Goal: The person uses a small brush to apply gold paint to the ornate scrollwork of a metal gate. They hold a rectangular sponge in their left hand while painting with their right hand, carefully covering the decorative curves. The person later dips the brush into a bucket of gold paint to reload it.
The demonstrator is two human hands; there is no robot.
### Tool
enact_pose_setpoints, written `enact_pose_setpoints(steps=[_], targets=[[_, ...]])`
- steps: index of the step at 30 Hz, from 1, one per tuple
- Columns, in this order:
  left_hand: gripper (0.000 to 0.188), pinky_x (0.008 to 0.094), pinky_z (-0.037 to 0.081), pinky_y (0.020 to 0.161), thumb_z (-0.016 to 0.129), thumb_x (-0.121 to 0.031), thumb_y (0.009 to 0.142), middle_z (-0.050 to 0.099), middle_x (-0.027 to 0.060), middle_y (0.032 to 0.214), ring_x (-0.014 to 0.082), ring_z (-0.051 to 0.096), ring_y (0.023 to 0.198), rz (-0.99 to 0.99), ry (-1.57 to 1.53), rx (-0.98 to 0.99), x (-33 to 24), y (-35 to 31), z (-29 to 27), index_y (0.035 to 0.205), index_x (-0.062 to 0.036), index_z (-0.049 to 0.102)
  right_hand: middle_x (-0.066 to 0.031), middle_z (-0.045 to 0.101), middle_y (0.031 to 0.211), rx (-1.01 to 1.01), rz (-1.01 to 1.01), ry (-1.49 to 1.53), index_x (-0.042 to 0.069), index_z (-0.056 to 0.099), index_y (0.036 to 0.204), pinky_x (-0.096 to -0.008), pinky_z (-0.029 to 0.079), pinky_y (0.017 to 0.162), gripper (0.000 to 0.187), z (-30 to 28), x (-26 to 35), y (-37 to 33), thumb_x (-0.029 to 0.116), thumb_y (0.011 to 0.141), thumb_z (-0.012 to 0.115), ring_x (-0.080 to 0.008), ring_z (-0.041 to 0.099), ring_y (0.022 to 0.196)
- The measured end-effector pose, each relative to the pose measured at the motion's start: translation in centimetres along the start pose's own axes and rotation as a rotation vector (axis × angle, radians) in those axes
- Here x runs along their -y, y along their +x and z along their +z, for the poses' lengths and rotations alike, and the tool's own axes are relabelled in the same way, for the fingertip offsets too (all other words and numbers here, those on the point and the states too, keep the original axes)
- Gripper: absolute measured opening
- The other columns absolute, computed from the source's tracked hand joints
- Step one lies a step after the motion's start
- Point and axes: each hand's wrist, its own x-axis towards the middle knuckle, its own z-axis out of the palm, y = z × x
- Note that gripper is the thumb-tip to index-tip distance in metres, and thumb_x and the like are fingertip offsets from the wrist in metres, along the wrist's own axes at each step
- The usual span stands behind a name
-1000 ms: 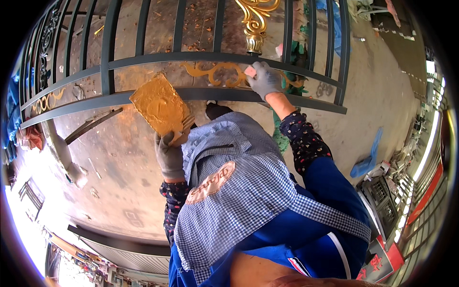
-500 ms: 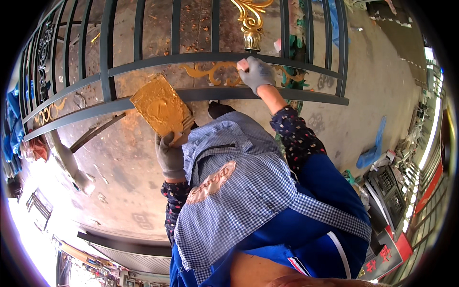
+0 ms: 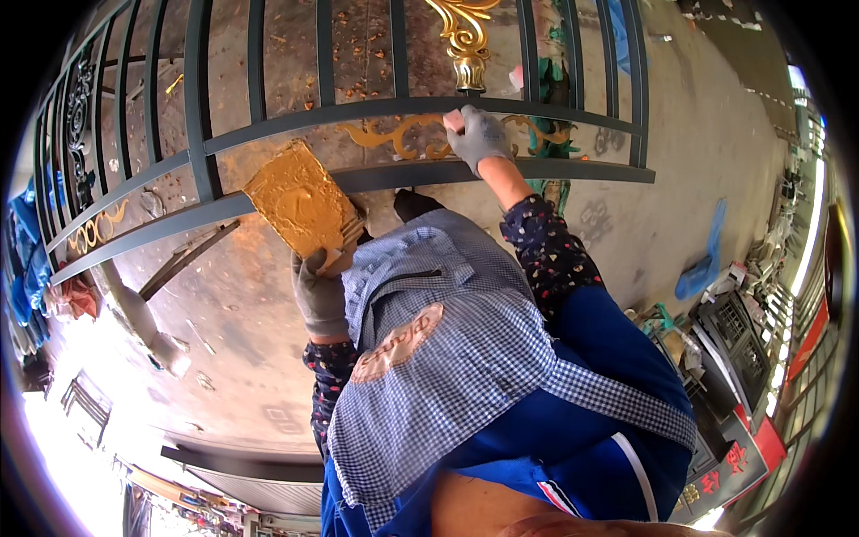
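Note:
My gloved left hand (image 3: 317, 291) is closed round the near end of a flat rectangular slab (image 3: 300, 199) thickly smeared with gold paint. The slab tilts in front of the dark grey metal railing and covers part of its lowest bar. My right hand (image 3: 480, 139), in a grey glove, pinches a small pink sponge (image 3: 455, 120). The sponge sits at the railing's curved crossbar (image 3: 371, 108), beside a gold scroll ornament (image 3: 394, 136) between the two lower bars. Just above hangs a gold leaf-shaped ornament (image 3: 468, 40) with a bell-like end.
Upright bars (image 3: 325, 54) rise from the crossbar towards the far side. Brown flakes are scattered over the concrete floor (image 3: 242, 358) beyond them. A blue plastic bag (image 3: 705, 259) and a dark panel (image 3: 729, 336) lie at the right. A metal bar (image 3: 190, 258) slants at the left.
The view has shifted slightly. Both hands keep almost the same places, with the slab and the sponge still in them.

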Motion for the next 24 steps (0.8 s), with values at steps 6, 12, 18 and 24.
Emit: enact_pose_setpoints(steps=[6, 12, 18, 24], targets=[[0.049, 0.0367, 0.046, 0.102, 0.058, -0.009, 0.087, 0.059, 0.0145, 0.128, 0.0272, 0.058, 0.119, -0.005, 0.023, 0.004, -0.4, 0.1, 0.0, 0.133, 0.0027, 0.05, -0.019, 0.068, 0.095, -0.004, 0.056, -0.049, 0.008, 0.062, 0.099, -0.0501, 0.051, 0.08, 0.031, -1.3, -3.8, -3.0, 0.033, 0.081, 0.065, -0.0394, 0.066, 0.092], [0.049, 0.0372, 0.046, 0.103, 0.058, -0.011, 0.089, 0.058, 0.0151, 0.131, 0.0277, 0.058, 0.12, -0.027, 0.072, 0.035, -0.7, 0.4, 0.1, 0.135, 0.0026, 0.049, -0.0192, 0.069, 0.098, -0.062, 0.107, 0.083, 0.008, 0.062, 0.102, -0.0498, 0.051, 0.079, 0.032, -0.9, -2.2, -0.9, 0.034, 0.082, 0.064, -0.0397, 0.065, 0.094], [0.049, 0.0376, 0.045, 0.104, 0.058, -0.012, 0.09, 0.057, 0.015, 0.132, 0.0276, 0.057, 0.121, -0.015, 0.074, 0.045, -1.2, 0.2, 1.1, 0.136, 0.0023, 0.048, -0.0184, 0.069, 0.102, 0.125, 0.033, -0.067, 0.011, 0.065, 0.107, -0.0481, 0.052, 0.082, 0.033, -2.3, -2.3, -2.9, 0.032, 0.081, 0.064, -0.038, 0.066, 0.098], [0.048, 0.0371, 0.044, 0.104, 0.056, -0.01, 0.089, 0.058, 0.0145, 0.131, 0.0274, 0.056, 0.121, -0.019, 0.077, 0.031, -0.9, 0.1, 0.7, 0.135, 0.0026, 0.048, -0.0091, 0.06, 0.111, 0.033, -0.265, 0.039, 0.014, 0.063, 0.106, -0.0456, 0.051, 0.084, 0.023, -2.8, -3.2, -2.0, 0.017, 0.083, 0.061, -0.0344, 0.062, 0.102]])
